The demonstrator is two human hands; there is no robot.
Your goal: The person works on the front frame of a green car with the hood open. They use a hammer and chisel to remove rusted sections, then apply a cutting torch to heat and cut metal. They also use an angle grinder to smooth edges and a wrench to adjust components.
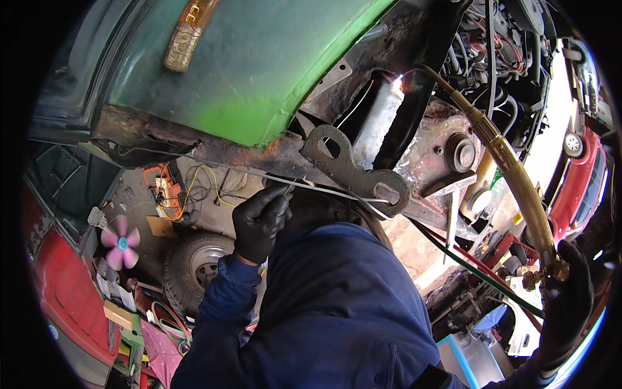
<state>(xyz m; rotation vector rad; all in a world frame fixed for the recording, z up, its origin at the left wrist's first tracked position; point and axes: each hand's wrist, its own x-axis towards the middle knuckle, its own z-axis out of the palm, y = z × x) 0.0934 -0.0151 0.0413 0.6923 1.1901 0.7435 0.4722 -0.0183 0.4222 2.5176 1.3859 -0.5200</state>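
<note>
left hand (259, 220) pinching wire (337, 189) at 9 o'clock | right hand (567, 292) gripping torch (518, 188) at 4 | flame (397, 83) at 12, on green panel (259, 71) seam

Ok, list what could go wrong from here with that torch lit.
1. The flame burns close to the bundled hoses and wires of the engine bay; stray heat might scorch them.
2. The thin rod in the gloved left hand is long and bendy, so its tip may wander off the heated spot.
3. The red and green hoses trail under the rusty panel edge and could snag as the right hand swings the brass torch.
</note>
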